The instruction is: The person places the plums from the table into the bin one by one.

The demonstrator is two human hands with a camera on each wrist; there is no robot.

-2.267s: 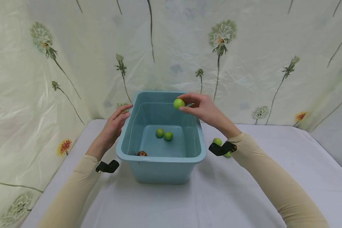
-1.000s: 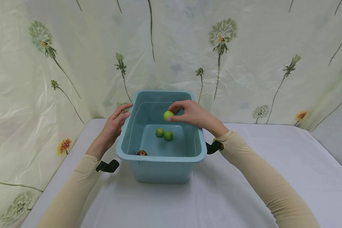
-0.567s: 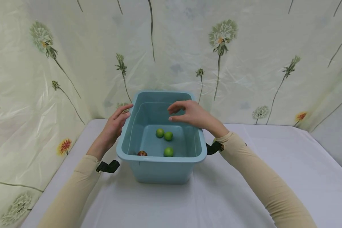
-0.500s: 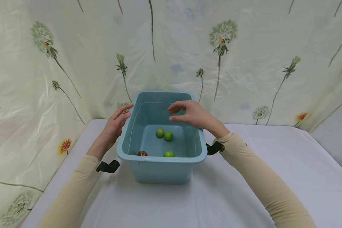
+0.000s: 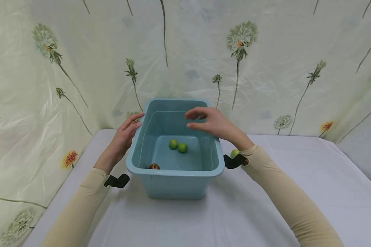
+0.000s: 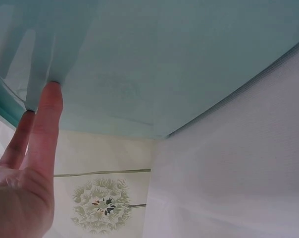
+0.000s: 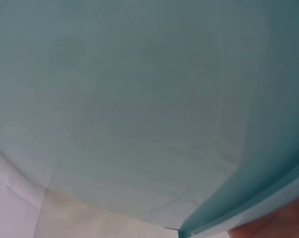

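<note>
A blue plastic tub (image 5: 176, 185) stands on the table. My left hand (image 5: 120, 140) is at its left side, and in the left wrist view fingertips (image 6: 51, 89) touch the outer wall. Over the tub's right rim reaches my right hand (image 5: 214, 123), thumb and fingers apart, holding nothing. Inside on the floor lie a green lime (image 5: 173, 144) and a second lime (image 5: 182, 147) side by side. By the near wall a small red round fruit (image 5: 154, 166) is partly hidden by the rim. The right wrist view is mostly tub wall (image 7: 139, 99).
Outside the tub, to its right, another lime (image 5: 235, 153) lies on the white tablecloth (image 5: 284, 164), partly hidden by the right wrist's camera mount. A flower-printed curtain (image 5: 185, 51) hangs behind and to the sides.
My right hand carried a lime over the tub and let it go. That lime dropped, rolled towards the near wall and is now out of sight. The right hand has drawn back slightly rightward.
</note>
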